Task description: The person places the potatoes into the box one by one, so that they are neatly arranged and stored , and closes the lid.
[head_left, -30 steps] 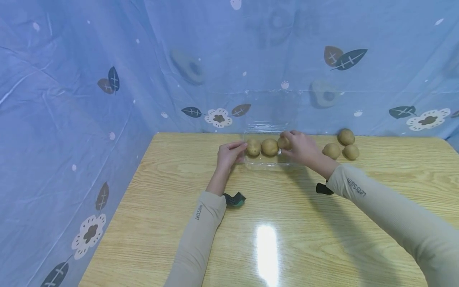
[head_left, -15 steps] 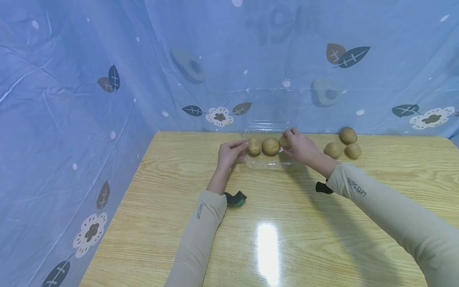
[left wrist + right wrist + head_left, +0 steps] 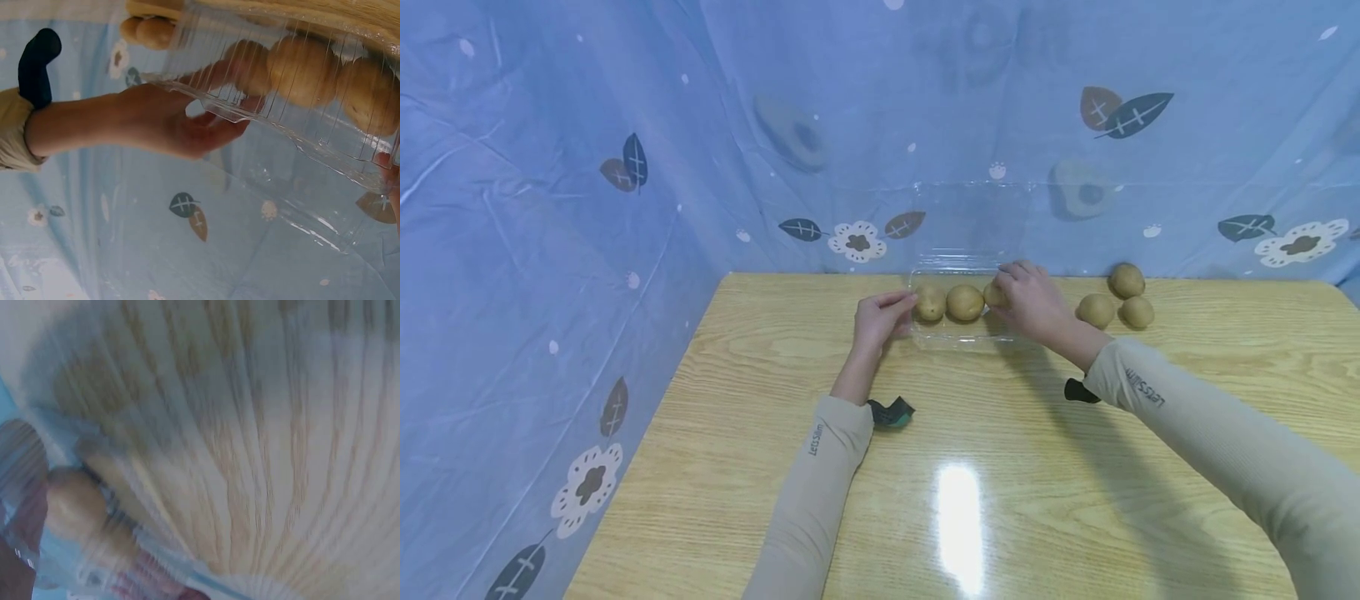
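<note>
- We see a wooden table [image 3: 790, 367].
- On it: a clear tray [image 3: 962, 333] and three loose potatoes [image 3: 1096, 310] to its right.

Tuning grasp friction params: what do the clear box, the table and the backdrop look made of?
Clear box: thin transparent plastic, probably a ribbed clamshell with a hinged lid; the potatoes show through its glossy wall. Table: wood-grain top, likely laminate or varnished, since it reflects a sharp light patch. Backdrop: soft blue printed fabric, matte, with creases and folds.
</note>
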`<state>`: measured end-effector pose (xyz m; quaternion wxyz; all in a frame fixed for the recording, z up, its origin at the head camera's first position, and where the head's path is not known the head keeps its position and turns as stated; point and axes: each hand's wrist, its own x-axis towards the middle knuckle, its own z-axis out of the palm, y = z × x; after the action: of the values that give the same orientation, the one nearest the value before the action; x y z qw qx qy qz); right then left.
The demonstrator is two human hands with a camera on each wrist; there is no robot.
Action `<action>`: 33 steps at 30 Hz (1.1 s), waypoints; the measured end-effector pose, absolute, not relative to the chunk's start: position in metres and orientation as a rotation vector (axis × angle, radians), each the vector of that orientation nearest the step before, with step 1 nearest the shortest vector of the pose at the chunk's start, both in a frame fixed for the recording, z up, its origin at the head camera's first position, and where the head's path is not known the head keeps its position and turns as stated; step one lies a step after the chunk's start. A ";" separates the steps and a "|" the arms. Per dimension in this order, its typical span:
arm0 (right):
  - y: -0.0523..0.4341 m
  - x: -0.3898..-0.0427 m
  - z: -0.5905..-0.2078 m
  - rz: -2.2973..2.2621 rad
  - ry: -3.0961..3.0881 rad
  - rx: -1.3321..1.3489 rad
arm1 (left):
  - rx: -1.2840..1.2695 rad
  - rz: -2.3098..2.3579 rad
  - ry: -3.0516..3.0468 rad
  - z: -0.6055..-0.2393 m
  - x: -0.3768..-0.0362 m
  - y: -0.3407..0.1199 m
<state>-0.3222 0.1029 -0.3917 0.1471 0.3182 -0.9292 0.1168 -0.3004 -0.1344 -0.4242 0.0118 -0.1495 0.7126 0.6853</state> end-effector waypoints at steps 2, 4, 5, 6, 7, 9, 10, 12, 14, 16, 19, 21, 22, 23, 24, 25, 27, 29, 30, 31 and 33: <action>0.103 -0.324 -0.393 0.309 -2.656 0.900 | -0.466 2.137 2.219 -0.424 -0.300 -0.135; 0.103 -0.324 -0.393 0.274 -2.675 0.877 | -0.465 2.140 2.217 -0.424 -0.300 -0.136; 0.103 -0.324 -0.393 0.264 -2.686 0.868 | -0.464 2.140 2.220 -0.424 -0.300 -0.136; 0.104 -0.324 -0.393 0.254 -2.698 0.860 | -0.462 2.140 2.224 -0.424 -0.300 -0.136; 0.104 -0.325 -0.393 0.248 -2.706 0.855 | -0.462 2.142 2.226 -0.424 -0.300 -0.136; 0.104 -0.325 -0.393 0.250 -2.731 0.840 | -0.459 2.151 2.223 -0.424 -0.300 -0.135; 0.105 -0.325 -0.393 0.267 -2.741 0.833 | -0.458 2.150 2.224 -0.425 -0.300 -0.135; 0.106 -0.326 -0.393 0.301 -2.764 0.820 | -0.454 2.148 2.221 -0.425 -0.301 -0.135; 0.108 -0.326 -0.393 0.367 -2.776 0.807 | -0.455 2.144 2.222 -0.425 -0.301 -0.135; 0.111 -0.327 -0.392 0.450 -2.771 0.796 | -0.458 2.138 2.229 -0.425 -0.302 -0.135; 0.116 -0.328 -0.391 0.596 -2.747 0.769 | -0.462 2.136 2.230 -0.425 -0.302 -0.135; 0.119 -0.329 -0.389 0.666 -2.732 0.758 | -0.465 2.135 2.232 -0.425 -0.303 -0.135; 0.122 -0.330 -0.389 0.693 -2.729 0.753 | -0.466 2.135 2.231 -0.425 -0.303 -0.136; 0.124 -0.330 -0.388 0.715 -2.726 0.748 | -0.467 2.135 2.230 -0.425 -0.303 -0.136; 0.127 -0.330 -0.387 0.720 -2.741 0.734 | -0.468 2.135 2.230 -0.425 -0.303 -0.136; 0.130 -0.330 -0.387 0.716 -2.754 0.723 | -0.468 2.136 2.229 -0.425 -0.303 -0.136; 0.137 -0.330 -0.386 0.722 -2.773 0.693 | -0.468 2.136 2.230 -0.425 -0.303 -0.136; 0.145 -0.329 -0.386 0.700 -2.786 0.639 | -0.463 2.134 2.234 -0.425 -0.302 -0.136; 0.149 -0.329 -0.387 0.694 -2.787 0.611 | -0.458 2.133 2.237 -0.425 -0.302 -0.136; 0.153 -0.329 -0.387 0.694 -2.775 0.589 | -0.454 2.133 2.238 -0.425 -0.302 -0.136; 0.163 -0.330 -0.389 0.688 -2.742 0.545 | -0.445 2.131 2.244 -0.426 -0.302 -0.136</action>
<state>-0.3300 0.1628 -0.3891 0.1310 0.1878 -0.9442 0.2368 -0.3022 -0.1356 -0.4258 0.0077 -0.1425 0.7177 0.6815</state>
